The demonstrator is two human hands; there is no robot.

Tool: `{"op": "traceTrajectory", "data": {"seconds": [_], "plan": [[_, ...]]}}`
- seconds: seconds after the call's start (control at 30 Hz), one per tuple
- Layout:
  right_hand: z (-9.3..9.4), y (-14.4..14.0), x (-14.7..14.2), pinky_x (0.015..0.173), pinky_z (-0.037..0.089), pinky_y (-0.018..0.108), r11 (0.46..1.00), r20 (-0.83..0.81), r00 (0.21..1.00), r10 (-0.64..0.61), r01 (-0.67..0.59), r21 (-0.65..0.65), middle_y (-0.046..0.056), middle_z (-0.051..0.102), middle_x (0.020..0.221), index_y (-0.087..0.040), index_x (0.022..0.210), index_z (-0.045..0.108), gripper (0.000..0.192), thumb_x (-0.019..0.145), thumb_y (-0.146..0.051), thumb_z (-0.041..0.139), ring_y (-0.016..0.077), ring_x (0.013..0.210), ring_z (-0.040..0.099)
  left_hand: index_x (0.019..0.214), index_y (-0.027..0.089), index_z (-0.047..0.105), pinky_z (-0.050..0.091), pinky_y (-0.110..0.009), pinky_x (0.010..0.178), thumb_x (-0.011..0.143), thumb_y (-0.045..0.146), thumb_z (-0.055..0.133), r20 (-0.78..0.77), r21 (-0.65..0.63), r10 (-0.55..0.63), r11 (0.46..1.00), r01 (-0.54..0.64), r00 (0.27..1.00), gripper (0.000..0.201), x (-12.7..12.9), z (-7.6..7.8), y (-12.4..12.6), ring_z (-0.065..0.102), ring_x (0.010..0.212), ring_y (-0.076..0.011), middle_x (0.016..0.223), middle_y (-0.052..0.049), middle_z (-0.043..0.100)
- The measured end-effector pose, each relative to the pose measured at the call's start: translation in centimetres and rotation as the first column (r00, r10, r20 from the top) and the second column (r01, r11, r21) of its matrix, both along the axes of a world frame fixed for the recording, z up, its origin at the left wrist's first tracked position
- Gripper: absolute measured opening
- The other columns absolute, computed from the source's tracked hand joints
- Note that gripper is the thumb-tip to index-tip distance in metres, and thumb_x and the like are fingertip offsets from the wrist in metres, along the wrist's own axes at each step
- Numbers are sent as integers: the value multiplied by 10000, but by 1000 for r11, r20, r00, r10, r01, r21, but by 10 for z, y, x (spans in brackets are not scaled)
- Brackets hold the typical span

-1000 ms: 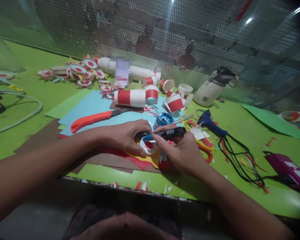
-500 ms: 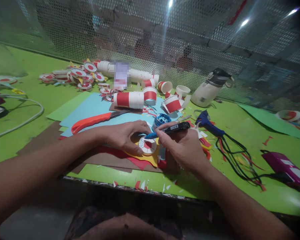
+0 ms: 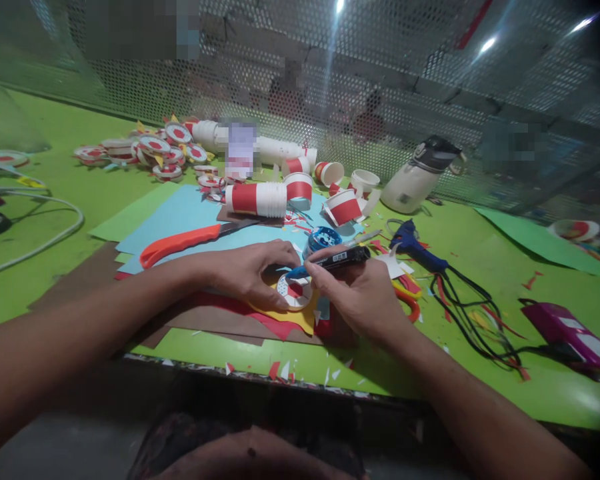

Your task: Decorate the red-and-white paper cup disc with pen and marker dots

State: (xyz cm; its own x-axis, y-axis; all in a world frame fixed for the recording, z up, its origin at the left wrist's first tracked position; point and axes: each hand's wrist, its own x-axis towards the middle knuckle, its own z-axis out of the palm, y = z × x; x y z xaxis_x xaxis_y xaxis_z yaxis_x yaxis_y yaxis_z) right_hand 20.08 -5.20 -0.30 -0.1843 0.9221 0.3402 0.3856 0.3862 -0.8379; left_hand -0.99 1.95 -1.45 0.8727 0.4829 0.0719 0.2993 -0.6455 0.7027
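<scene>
A blue-tipped black marker is gripped in my right hand. Its tip rests at the upper part of a small white paper disc with a red centre, dividing lines and dots on its left side. Curved around the disc's left edge, my left hand holds it with thumb and fingers. Under the disc lies yellow paper, on top of red and brown sheets. Just behind the marker stands a blue tub.
An orange-handled knife lies on blue paper. Behind are stacked paper cups, cut cups and a pile of decorated discs. At right are a glue gun with its cable, scissors and a white jug.
My right hand and the marker have shifted slightly left, with the marker tip still on the disc's upper part. My left hand stays in about the same place.
</scene>
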Motion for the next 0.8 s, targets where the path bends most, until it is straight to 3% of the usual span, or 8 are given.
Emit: {"op": "traceTrajectory", "data": {"seconds": [0.8], "plan": [[-1, 0, 1, 628, 559, 294, 1000, 44, 999, 13, -13, 6, 48, 774, 755, -146, 878, 723, 194, 886, -335, 677, 177, 658, 711, 1148, 205, 662, 472, -331, 921, 790, 395, 762, -14, 0, -3, 1000, 3, 1000, 417, 1, 1, 0, 563, 1031, -228, 1096, -48, 566]]}}
